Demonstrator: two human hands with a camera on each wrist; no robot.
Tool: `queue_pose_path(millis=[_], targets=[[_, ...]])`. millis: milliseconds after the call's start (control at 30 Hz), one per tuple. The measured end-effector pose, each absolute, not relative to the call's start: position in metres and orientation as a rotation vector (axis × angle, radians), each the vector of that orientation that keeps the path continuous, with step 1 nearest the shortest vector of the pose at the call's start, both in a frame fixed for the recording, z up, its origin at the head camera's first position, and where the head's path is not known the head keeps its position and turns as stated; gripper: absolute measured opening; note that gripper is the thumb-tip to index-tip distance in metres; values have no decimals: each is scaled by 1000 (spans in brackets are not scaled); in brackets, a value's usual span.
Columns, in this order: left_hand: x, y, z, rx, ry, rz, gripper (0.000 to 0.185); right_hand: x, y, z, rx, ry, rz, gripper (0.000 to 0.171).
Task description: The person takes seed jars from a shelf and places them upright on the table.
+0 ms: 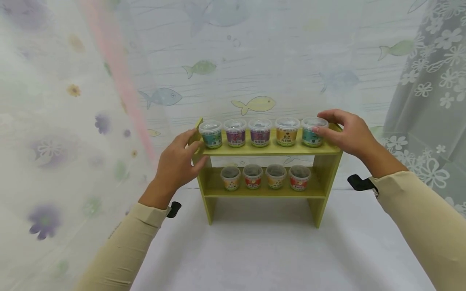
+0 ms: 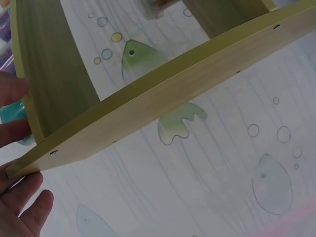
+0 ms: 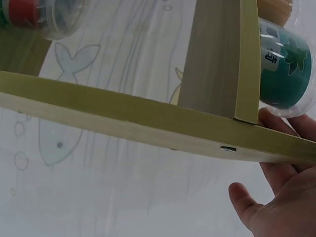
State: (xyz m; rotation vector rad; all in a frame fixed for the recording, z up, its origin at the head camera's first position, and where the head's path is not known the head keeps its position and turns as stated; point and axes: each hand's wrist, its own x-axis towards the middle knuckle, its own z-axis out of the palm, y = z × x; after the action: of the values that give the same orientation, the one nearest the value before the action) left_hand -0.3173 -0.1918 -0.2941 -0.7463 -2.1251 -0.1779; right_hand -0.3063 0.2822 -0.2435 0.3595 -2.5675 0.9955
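Note:
A yellow-green two-tier wooden shelf (image 1: 262,192) stands on the white surface. My right hand (image 1: 351,133) is at its top right end, thumb in front of and a finger behind the last teal-labelled plastic cup (image 1: 312,138), gripping it; in the right wrist view, fingers reach over the side panel (image 3: 123,116) to this cup (image 3: 286,64). My left hand (image 1: 178,161) is at the top left corner, fingers spread on both sides of the left panel (image 2: 163,94). Its fingertips lie close to another teal-labelled cup (image 1: 212,139); contact is unclear.
Between the teal cups, two purple-labelled cups (image 1: 236,137) and an orange-labelled cup (image 1: 287,136) line the top tier. Several orange- and red-labelled cups (image 1: 253,182) stand on the lower tier. A fish-patterned curtain (image 1: 255,60) hangs behind, a flowered curtain (image 1: 54,161) at left.

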Motion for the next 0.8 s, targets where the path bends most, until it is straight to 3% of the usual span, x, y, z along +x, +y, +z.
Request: queue_pose_path(millis=[433,667,800], targets=[[-322,-188,-304,-751,-2073,-224,27,-313,281,-244,294,-2543,985,57],[-323,-186,-305,-743,-2063,-232,29,-314,281,-236,361,-2618,965,72],[-325,-184,-307,-732,-2057,-239,28,-314,279,-234,370,-2654,912,71]])
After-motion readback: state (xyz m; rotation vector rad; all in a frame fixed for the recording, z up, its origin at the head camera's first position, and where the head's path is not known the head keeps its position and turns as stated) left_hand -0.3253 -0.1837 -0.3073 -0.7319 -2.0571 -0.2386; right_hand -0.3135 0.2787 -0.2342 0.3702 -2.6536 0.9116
